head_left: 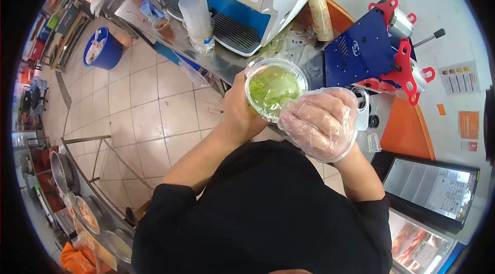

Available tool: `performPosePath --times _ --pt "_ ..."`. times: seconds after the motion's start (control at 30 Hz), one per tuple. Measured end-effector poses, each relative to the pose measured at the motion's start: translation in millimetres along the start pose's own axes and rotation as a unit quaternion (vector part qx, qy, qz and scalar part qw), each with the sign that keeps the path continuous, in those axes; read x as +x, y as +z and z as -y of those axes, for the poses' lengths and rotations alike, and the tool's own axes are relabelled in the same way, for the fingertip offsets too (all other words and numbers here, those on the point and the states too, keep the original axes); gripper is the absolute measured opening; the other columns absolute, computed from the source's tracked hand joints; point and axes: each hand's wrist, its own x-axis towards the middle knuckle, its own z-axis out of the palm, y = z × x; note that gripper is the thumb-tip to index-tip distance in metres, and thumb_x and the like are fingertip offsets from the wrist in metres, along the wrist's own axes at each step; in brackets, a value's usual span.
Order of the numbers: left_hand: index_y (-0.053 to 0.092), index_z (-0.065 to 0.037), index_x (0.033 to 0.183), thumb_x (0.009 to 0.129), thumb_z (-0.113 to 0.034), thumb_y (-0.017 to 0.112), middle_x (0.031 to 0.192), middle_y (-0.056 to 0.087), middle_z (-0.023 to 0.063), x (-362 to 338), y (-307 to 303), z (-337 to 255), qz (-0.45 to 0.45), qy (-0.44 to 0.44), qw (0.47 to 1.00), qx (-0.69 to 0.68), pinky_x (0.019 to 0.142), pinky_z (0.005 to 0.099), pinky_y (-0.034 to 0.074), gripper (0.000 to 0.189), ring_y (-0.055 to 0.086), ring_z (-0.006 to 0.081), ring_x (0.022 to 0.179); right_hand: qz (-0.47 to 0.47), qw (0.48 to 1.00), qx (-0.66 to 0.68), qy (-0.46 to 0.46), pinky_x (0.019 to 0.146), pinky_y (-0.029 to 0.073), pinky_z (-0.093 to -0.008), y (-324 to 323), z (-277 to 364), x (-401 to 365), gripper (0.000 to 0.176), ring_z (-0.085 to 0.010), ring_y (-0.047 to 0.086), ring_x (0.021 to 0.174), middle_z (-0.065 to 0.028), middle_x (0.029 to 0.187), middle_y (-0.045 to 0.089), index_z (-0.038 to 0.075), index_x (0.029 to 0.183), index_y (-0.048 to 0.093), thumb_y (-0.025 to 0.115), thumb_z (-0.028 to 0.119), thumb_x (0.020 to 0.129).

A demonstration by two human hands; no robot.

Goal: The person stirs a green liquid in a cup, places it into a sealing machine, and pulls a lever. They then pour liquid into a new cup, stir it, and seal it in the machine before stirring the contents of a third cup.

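A round, clear plastic cup point(277, 62) of crinkled green lettuce point(276, 89) is held up beside the steel surface point(227, 65), its side wrapped by the curled, bare left hand point(240, 104). The right hand point(322, 123), covered by a loose, wrinkled, see-through glove, is half closed at the rim; whether anything is pinched inside cannot be told. Such thin walls are probably best gripped lightly and kept level.

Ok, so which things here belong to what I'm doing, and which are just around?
Likely in use:
clear cup with green contents
left hand holding it
gloved right hand at its rim

Apparently just around:
stacked clear cups
blue bucket
metal pans
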Motion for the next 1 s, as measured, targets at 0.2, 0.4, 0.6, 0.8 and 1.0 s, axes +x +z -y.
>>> performPosePath --times 0.2,0.4,0.6,0.8,1.0 --pt "0.060 0.001 0.130 0.079 -0.016 0.092 0.123 0.067 0.0178 3.9 2.3 -9.1 -0.005 0.004 1.000 0.016 0.087 0.0394 0.059 0.063 0.073 0.0355 0.105 0.099 0.990 0.079 0.059 0.079 0.046 -0.0404 -16.3 -13.9 19.1 0.031 -0.0217 0.064 0.089 0.0012 0.097 0.068 0.017 0.097 0.074 0.082 0.011 0.067" --pt "0.055 0.002 0.133 0.078 -0.015 0.094 0.120 0.068 0.0187 -0.2 4.8 -8.0 0.008 -0.092 0.994 -0.060 0.088 0.0398 0.058 0.069 0.073 0.0349 0.104 0.164 0.974 0.107 0.117 0.078 0.048 -0.0445 -7.4 -20.3 22.2 0.024 -0.0312 0.063 0.085 -0.0057 0.089 0.064 0.011 0.095 0.067 0.077 0.003 0.075" --pt "0.055 0.002 0.130 0.078 -0.016 0.093 0.118 0.070 0.0185 3.7 2.2 4.2 0.003 -0.074 0.997 -0.027 0.089 0.0401 0.058 0.067 0.072 0.0329 0.106 0.106 0.978 0.104 0.149 0.076 0.050 -0.0474 10.0 -22.1 29.5 0.020 -0.0362 0.061 0.085 -0.0134 0.088 0.063 0.004 0.097 0.064 0.074 -0.001 0.081" --pt "0.054 -0.001 0.132 0.076 -0.017 0.095 0.119 0.070 0.0174 11.9 2.0 11.2 -0.032 -0.075 0.997 0.017 0.091 0.0388 0.057 0.071 0.072 0.0301 0.106 0.065 0.984 0.089 0.143 0.072 0.050 -0.0441 22.7 -23.1 39.1 0.024 -0.0334 0.062 0.080 -0.0103 0.089 0.065 0.005 0.095 0.064 0.078 -0.003 0.077" --pt "0.045 -0.003 0.139 0.073 -0.022 0.097 0.123 0.066 0.0152 1.4 3.7 22.5 -0.007 -0.127 0.974 -0.187 0.095 0.0389 0.054 0.086 0.069 0.0280 0.108 0.254 0.941 0.186 0.126 0.076 0.054 -0.0474 1.3 -46.0 60.9 0.018 -0.0374 0.066 0.083 -0.0140 0.088 0.065 0.005 0.098 0.067 0.077 0.016 0.087"
